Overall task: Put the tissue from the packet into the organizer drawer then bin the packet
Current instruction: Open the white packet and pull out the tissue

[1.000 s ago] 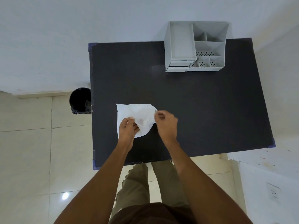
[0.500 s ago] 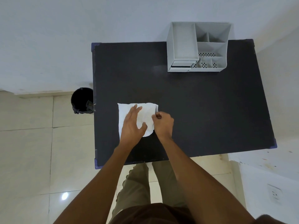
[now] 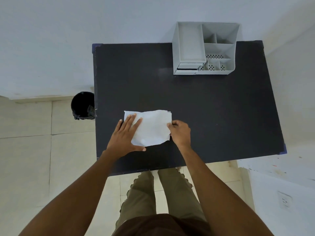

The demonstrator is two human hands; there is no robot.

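A: From the head camera we look down on a dark tabletop (image 3: 213, 108) that stands against a pale wall. What do we see near the front of it?

B: We see a white tissue (image 3: 151, 127) lying spread and a little wrinkled on the tabletop, toward the near left part. The left hand (image 3: 125, 136) lies flat on the left side of the tissue, with the fingers spread and the thumb stretched out along the tissue's near edge. So the grip of this hand is spread; it presses on the tissue and does not pinch it.

A: And the right hand (image 3: 180, 133)?

B: It is at the right edge of the tissue. The fingers are curled, and the grip is pinching that edge between thumb and fingers.

A: Where is the organizer (image 3: 205, 48)?

B: It is a grey organizer at the far edge of the tabletop, right of the middle, well apart from both hands. It has one long compartment on the left and several smaller ones on the right, some with small holes in the bottom. The drawer (image 3: 187, 68) is at its near left corner; we think it is pulled out a little, but we cannot tell for sure.

A: And the bin (image 3: 83, 105)?

B: A black bin stands on the tiled floor (image 3: 25, 150), just beside the left edge of the tabletop. We cannot make out the packet in this view.
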